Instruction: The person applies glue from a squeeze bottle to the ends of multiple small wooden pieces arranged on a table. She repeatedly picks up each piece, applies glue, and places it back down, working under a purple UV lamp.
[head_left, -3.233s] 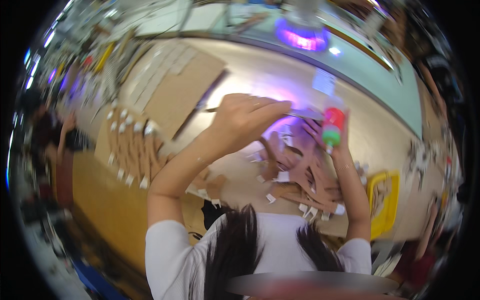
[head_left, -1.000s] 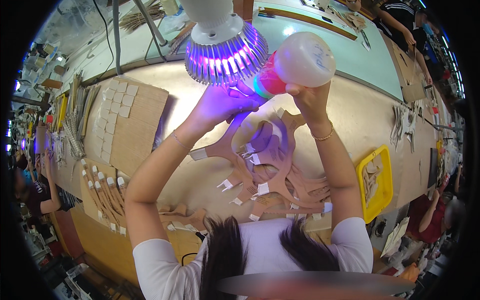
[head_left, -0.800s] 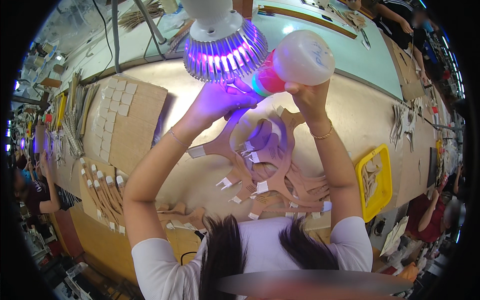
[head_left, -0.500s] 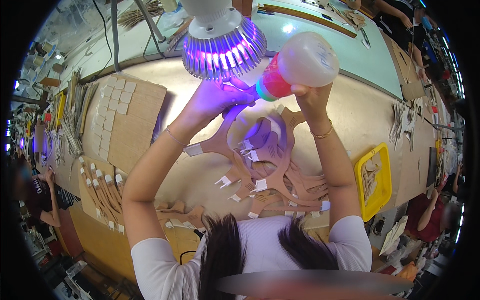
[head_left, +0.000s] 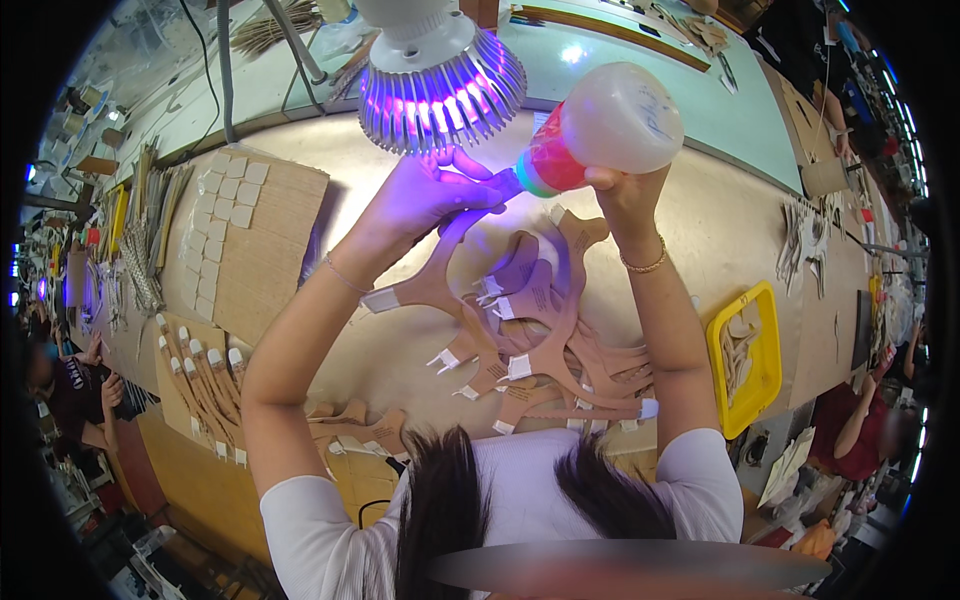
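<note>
My left hand [head_left: 425,205] pinches one end of a tan, curved strap piece [head_left: 432,278] with a white tip, just under a lamp [head_left: 440,95] glowing purple. In my right hand [head_left: 630,200] is a squeeze bottle [head_left: 625,120], translucent white with a red band and a green collar, tilted with its nozzle end down to the left. That nozzle end is at the strap's pinched end; whether they touch cannot be made out. Below my hands, a loose pile of tan strap pieces [head_left: 540,300] with white tips lies on the table.
A board [head_left: 285,215] with rows of pale square patches lies at the left, and more white-tipped straps [head_left: 205,380] fan out near it. To the right stands a yellow basket [head_left: 770,370] holding tan pieces. Grey lamp arms rise at the back. Other people sit at both sides.
The bottle and my right hand have shifted very slightly to the right. Both hands keep their grip, and the strap stays under the lamp.
</note>
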